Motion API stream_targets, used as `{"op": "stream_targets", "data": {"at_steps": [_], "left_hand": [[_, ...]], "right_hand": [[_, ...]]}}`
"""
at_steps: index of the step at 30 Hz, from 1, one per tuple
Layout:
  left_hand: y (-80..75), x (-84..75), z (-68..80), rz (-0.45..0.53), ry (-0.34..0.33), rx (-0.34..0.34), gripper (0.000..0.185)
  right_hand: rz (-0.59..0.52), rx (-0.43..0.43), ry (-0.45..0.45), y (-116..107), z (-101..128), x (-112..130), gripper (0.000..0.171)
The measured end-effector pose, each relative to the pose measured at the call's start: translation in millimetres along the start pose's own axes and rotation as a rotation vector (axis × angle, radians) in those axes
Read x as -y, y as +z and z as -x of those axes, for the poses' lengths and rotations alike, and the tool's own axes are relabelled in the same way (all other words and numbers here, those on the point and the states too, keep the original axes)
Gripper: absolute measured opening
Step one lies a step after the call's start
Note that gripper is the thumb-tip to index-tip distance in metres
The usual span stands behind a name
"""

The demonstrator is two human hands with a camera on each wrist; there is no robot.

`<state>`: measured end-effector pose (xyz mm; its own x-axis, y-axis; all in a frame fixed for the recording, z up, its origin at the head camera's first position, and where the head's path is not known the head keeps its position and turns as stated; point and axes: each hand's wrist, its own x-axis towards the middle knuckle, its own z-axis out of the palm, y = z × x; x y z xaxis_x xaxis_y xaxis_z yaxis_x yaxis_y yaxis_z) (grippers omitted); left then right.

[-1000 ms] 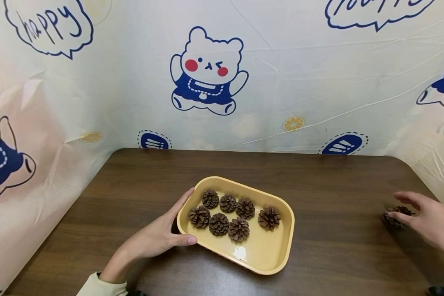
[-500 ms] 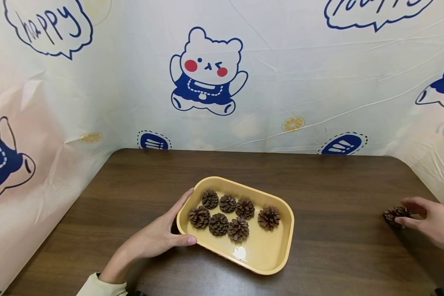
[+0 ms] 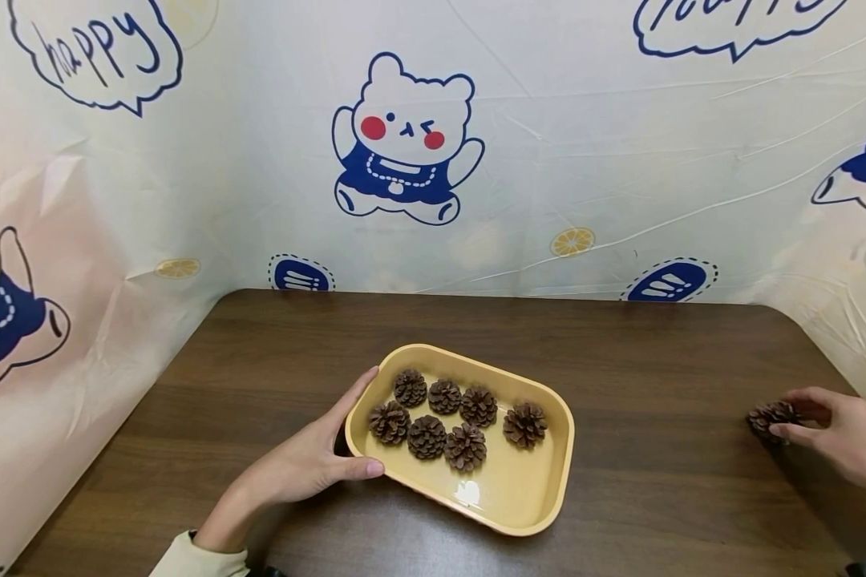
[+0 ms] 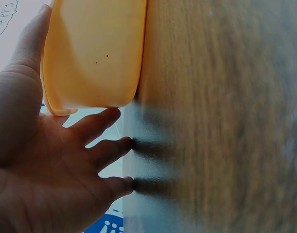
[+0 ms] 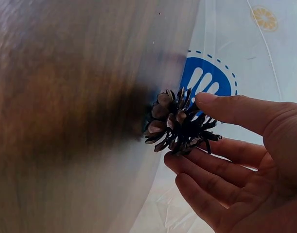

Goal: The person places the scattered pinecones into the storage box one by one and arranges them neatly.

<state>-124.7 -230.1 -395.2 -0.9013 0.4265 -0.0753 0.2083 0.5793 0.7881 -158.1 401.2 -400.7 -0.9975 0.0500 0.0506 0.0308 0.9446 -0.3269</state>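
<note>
A yellow tray [image 3: 548, 513] lies on the dark wooden table [image 3: 664, 497] with several brown pine cones [image 3: 427, 437] in its left half. My left hand [image 3: 339, 437] brackets the tray's left end, index finger along the far edge and thumb on the near rim. In the left wrist view my left hand [image 4: 65, 145] has its thumb along the tray [image 4: 95, 53] wall and its straight fingers touching the table. At the far right, my right hand [image 3: 801, 417] pinches a lone pine cone [image 3: 768, 418] that rests on the table. The right wrist view shows my right hand [image 5: 197, 136], thumb on top of the pine cone [image 5: 175, 128], fingers behind it.
A cream curtain [image 3: 548, 160] printed with cartoon bears walls in the table at the back, left and right. The lone cone sits close to the right curtain. Bare wood lies between the tray and the right hand.
My right hand has drawn in from a spread pose over the lone cone, and thumb and fingers now close on it. The left hand and the tray have not moved.
</note>
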Motion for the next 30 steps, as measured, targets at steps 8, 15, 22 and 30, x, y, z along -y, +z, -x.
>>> {"op": "stream_targets", "data": {"at_steps": [8,15,22,30], "left_hand": [[0.3,0.0,0.0,-0.001,-0.002,0.001,0.113],[0.1,0.4,0.1,-0.002,-0.003,0.005,0.113],[0.2,0.3,0.4,-0.002,-0.008,0.003,0.113],[0.0,0.3,0.1,-0.001,-0.009,0.001,0.112]], "right_hand": [[0.011,-0.029,-0.018,-1.8,0.8,14.0,0.052],[0.026,-0.073,-0.079,-3.8,2.4,31.7,0.047],[0.023,-0.123,-0.15,-3.5,4.7,45.5,0.044],[0.018,-0.119,-0.199,-3.0,6.3,60.5,0.042]]}}
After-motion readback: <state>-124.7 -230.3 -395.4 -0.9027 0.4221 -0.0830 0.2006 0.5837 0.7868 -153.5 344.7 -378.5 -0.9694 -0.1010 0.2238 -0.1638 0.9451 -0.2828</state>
